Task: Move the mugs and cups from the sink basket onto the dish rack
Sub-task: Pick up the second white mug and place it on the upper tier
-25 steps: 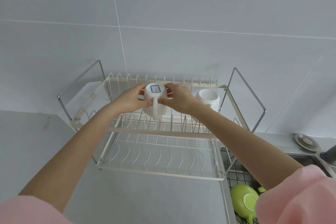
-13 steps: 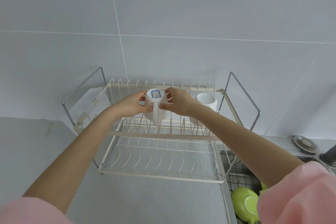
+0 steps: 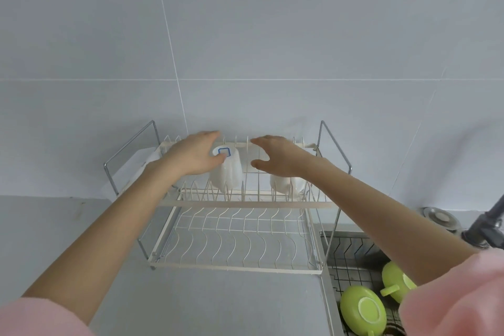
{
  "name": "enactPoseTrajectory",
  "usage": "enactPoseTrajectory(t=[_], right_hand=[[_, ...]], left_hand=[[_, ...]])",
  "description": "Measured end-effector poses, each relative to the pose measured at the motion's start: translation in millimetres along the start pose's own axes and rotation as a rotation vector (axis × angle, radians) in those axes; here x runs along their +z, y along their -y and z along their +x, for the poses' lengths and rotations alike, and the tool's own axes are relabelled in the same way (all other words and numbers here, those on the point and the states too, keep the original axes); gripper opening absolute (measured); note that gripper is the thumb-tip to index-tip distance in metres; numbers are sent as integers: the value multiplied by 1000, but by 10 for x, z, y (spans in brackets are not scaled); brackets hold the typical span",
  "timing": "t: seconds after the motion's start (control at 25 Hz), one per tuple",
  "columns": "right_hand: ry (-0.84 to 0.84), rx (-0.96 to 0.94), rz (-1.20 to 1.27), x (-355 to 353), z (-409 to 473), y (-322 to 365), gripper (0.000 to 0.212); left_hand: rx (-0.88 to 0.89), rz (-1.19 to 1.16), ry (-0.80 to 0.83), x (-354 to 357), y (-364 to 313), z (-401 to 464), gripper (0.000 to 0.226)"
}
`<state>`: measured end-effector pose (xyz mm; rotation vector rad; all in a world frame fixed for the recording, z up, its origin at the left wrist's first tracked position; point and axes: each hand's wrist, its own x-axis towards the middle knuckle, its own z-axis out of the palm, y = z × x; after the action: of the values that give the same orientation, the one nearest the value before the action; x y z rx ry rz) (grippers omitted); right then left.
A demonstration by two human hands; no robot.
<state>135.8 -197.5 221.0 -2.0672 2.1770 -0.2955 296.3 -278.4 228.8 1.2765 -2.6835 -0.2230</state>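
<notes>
A white mug point(image 3: 227, 175) with a blue-edged label on its base stands upside down on the upper tier of the cream wire dish rack point(image 3: 240, 267). My left hand point(image 3: 191, 156) hovers over its left side, fingers spread, with the thumb resting on the mug's base. My right hand point(image 3: 278, 156) is open to the right of that mug, not touching it. It partly hides a second white mug point(image 3: 283, 186), also upside down on the rack. Two green cups point(image 3: 362, 308) point(image 3: 395, 278) lie upside down in the sink basket point(image 3: 351, 248) at the lower right.
The rack stands on a grey counter against a tiled wall, with tall metal handles at both ends. Its lower tier holds nothing. A dark faucet point(image 3: 488, 226) and a round metal strainer point(image 3: 439, 217) sit to the right, behind the sink.
Both hands held the labelled mug before; now they have let go and spread apart, leaving it standing on the upper tier. My view has tilted, so the rack appears lower.
</notes>
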Motion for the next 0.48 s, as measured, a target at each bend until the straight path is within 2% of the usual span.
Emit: enactPoseTrajectory(t=[0.32, 0.48], right_hand=[[-133, 55, -129, -309, -824, -375, 58], [-155, 141, -124, -347, -1286, -698, 63]], left_hand=[[77, 229, -152, -137, -819, -440, 59], [119, 244, -208, -42, -1314, -583, 58]])
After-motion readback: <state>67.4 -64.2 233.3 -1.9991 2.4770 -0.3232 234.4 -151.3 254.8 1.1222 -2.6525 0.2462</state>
